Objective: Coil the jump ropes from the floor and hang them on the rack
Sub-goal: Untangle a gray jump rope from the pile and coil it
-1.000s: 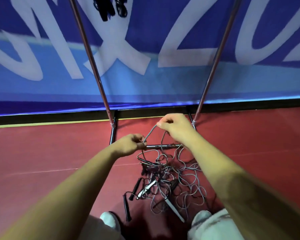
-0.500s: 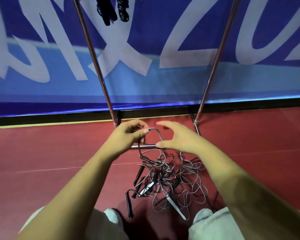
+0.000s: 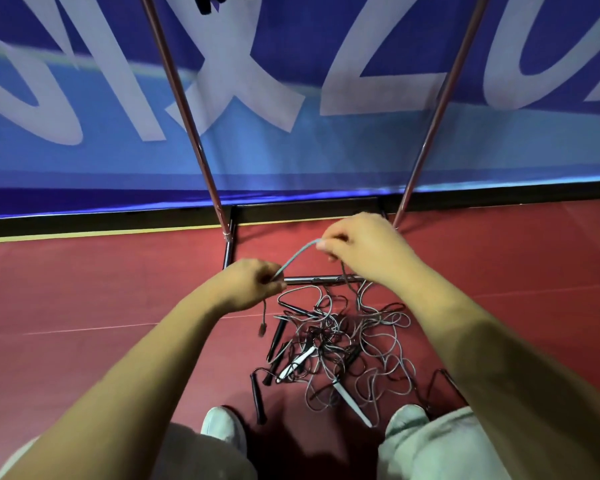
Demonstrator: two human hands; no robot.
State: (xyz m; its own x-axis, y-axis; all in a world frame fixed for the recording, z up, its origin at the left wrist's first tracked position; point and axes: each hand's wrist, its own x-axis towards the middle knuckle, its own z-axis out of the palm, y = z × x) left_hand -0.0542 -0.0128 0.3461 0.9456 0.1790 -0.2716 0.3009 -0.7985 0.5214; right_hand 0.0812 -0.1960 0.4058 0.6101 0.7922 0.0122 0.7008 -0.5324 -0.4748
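Left hand (image 3: 248,284) gripped the rope (image 3: 297,256) in curled fingers (image 3: 269,273); right hand (image 3: 364,247) pinched it higher, farther out. The span ran diagonally up rightward between them. Its remainder dropped from the right hand into the tangle (image 3: 340,344) on the floor (image 3: 84,306), by the rack's base bar (image 3: 321,279).

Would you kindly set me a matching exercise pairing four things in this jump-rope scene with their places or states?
Things: 1 left hand; 2 right hand; 3 white handle; 4 rack pole.
States: A lies on the floor; B rises before the blue banner; C pinches the grey rope at its high point; D grips the grey rope lower down.
Pairs: 1-D; 2-C; 3-A; 4-B.
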